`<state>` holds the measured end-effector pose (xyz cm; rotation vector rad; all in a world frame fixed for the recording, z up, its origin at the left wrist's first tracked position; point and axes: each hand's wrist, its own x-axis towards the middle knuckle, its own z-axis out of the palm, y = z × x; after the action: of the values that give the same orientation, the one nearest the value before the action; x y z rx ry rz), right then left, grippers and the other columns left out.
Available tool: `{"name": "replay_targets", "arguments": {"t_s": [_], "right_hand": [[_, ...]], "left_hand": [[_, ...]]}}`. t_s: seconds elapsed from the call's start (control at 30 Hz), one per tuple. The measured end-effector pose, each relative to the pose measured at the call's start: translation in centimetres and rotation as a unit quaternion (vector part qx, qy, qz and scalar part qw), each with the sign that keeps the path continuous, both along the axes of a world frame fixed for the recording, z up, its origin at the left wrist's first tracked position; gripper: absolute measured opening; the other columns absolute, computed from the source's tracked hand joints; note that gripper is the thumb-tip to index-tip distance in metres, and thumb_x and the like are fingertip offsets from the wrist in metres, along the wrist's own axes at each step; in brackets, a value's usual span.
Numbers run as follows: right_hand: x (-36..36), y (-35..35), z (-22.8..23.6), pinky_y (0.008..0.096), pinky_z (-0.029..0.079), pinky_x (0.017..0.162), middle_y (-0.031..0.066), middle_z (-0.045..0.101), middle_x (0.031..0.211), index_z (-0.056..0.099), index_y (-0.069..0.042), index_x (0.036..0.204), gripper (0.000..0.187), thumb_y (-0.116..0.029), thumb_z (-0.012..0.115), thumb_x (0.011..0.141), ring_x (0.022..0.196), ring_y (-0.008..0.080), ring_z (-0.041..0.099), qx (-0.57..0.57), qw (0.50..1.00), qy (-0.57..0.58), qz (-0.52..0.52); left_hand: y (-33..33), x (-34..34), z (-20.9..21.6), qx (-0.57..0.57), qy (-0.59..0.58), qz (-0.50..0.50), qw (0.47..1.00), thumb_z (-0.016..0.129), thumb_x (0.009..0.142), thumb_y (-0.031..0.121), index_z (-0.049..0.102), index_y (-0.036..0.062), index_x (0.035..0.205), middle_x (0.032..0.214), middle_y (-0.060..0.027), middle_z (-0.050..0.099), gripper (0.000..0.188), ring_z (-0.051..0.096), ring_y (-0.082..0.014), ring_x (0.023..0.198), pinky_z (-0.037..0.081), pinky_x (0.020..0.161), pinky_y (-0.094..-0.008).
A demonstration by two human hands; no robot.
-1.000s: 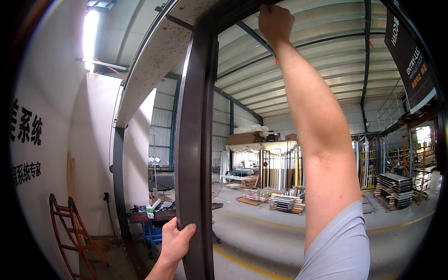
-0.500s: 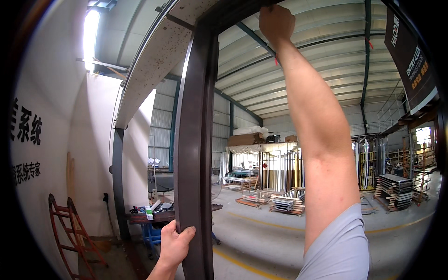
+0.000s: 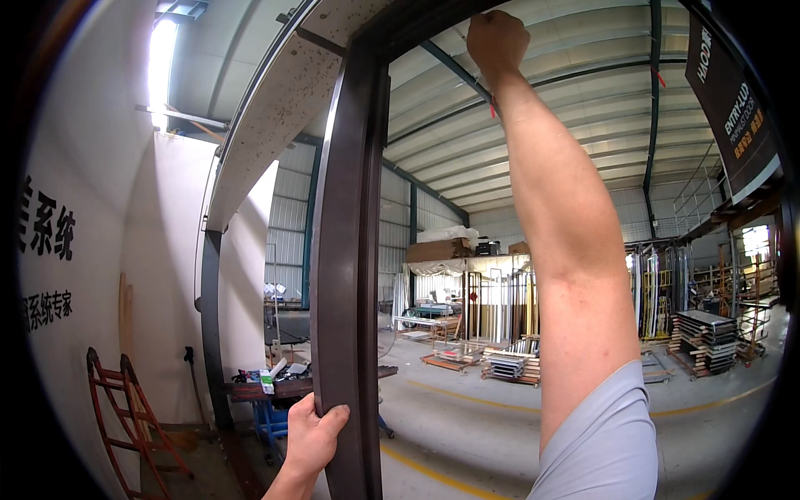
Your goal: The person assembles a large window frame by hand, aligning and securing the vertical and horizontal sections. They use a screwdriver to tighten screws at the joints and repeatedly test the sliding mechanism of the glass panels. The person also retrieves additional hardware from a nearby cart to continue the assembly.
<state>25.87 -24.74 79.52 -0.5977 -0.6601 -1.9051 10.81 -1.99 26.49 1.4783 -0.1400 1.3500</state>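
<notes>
Workshop hall with a ribbed metal roof is filling the background, profile stacks (image 3: 510,364) lying at 5 o'clock and a red stepladder (image 3: 125,417) at 8 o'clock. Left hand (image 3: 312,437) is gripping the dark upright frame post (image 3: 346,275) (fingers wrapped round its edge) at 6 o'clock. Right hand (image 3: 497,40) is closing, fist-like, against the frame's top bar (image 3: 408,25) at 12 o'clock.

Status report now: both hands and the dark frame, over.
Left hand gripping dark upright frame post. Right hand raised, closed at top frame bar. Nothing blocking either hand.
</notes>
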Motion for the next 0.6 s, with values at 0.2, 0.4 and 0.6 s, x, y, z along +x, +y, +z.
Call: {"name": "replay_targets", "arguments": {"t_s": [0.2, 0.4, 0.6], "right_hand": [[-1.5, 0.0, -1.9, 0.0533, 0.052, 0.080, 0.0271, 0.070, 0.085, 0.071, 0.004, 0.084, 0.025, -0.018, 0.059, 0.088, 0.088, 0.0458, 0.068, 0.017, 0.998, -0.029, 0.046], [-1.1, 0.3, -0.2, 0.0412, 0.051, 0.069, 0.0169, 0.068, 0.077, 0.070, -0.001, 0.086, 0.024, -0.018, 0.055, 0.090, 0.072, 0.0312, 0.064, -0.105, 0.925, 0.021, 0.366], [-2.7, 1.4, -0.5, 0.0342, 0.047, 0.060, 0.0135, 0.063, 0.084, 0.062, 0.003, 0.098, 0.010, -0.002, 0.055, 0.091, 0.067, 0.0214, 0.055, -0.187, 0.599, -0.063, 0.776]], "left_hand": [[-0.1, -0.1, 0.2, -0.005, 0.005, 0.006, 1.000, 0.061, 0.089, 0.000, 0.067, -0.0078, 0.101, 0.094, -0.0064, 0.070, 0.016, 0.062, -0.0105, 0.082, 0.051, 0.073, -0.0265], [0.0, 0.0, 0.0, -0.009, 0.001, -0.006, 1.000, 0.061, 0.089, 0.000, 0.066, -0.0082, 0.102, 0.095, -0.0071, 0.070, 0.016, 0.062, -0.0111, 0.083, 0.051, 0.073, -0.0271], [0.1, -0.1, -0.1, -0.011, 0.005, -0.021, 1.000, 0.064, 0.089, -0.001, 0.065, -0.0088, 0.110, 0.101, -0.0097, 0.071, 0.023, 0.066, -0.0150, 0.087, 0.054, 0.079, -0.0302]]}}
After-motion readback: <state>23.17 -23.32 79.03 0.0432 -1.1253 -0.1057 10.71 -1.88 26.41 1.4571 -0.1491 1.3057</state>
